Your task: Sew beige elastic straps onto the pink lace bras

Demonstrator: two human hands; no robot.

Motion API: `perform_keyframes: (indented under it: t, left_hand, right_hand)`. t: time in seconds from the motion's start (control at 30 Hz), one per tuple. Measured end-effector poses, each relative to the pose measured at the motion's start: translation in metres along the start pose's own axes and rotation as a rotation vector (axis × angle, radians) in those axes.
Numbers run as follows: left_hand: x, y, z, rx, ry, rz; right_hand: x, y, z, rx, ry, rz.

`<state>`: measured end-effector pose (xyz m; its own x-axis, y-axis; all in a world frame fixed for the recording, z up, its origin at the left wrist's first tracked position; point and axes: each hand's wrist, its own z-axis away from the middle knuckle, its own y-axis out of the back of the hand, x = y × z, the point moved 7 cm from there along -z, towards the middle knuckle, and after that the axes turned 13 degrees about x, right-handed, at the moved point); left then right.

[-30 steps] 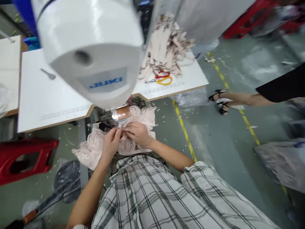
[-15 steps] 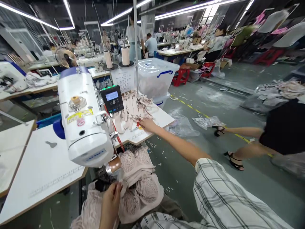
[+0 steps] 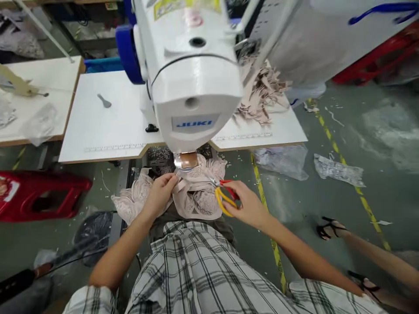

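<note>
My left hand is closed, pinching the edge of a beige lace bra just below the sewing machine's needle end. The bra hangs over my lap, with more beige lace pieces bunched to its left. In my right hand is a pair of scissors with yellow and red handles, my fingers in the loops. Their blades point left toward the bra, close to its upper band; whether they touch it I cannot tell. Right above my hands stands a white sewing machine.
Beige fabric strips are heaped on the white table, right of the machine. A small grey tool lies at left. A clear plastic bin stands behind, and a red stool at left. Another person's feet are at right.
My right hand has come back from the strip pile on the table with the scissors, now beside the bra. My left hand still holds the bra. The view has turned down.
</note>
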<state>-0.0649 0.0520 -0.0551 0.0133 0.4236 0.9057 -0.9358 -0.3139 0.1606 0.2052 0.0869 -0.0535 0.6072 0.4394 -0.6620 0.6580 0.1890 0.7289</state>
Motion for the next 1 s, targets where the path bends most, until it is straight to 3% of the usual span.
perform_keyframes:
  t: [0.1,0.23,0.4,0.53,0.7,1.0]
  left_hand:
    - [-0.003,-0.003,0.006,-0.019,0.074,0.084]
    - [0.005,-0.001,0.010,-0.012,-0.028,-0.007]
    - [0.015,0.001,0.011,-0.003,-0.198,-0.218]
    - [0.008,0.002,0.010,-0.030,-0.080,-0.111]
    - [0.004,0.009,0.007,-0.033,-0.022,0.005]
    - [0.017,0.011,0.008,-0.050,-0.094,-0.242]
  right_hand:
    - [-0.037,-0.020,0.010,-0.035,0.106,-0.020]
    - [-0.055,-0.036,-0.006,0.014,0.164,-0.004]
    - [-0.059,-0.046,-0.024,-0.042,0.165,-0.044]
    - [-0.050,-0.049,-0.019,-0.094,0.105,-0.132]
    - [-0.040,-0.044,-0.005,0.036,0.042,-0.250]
    - [-0.059,-0.062,-0.019,0.015,0.050,-0.293]
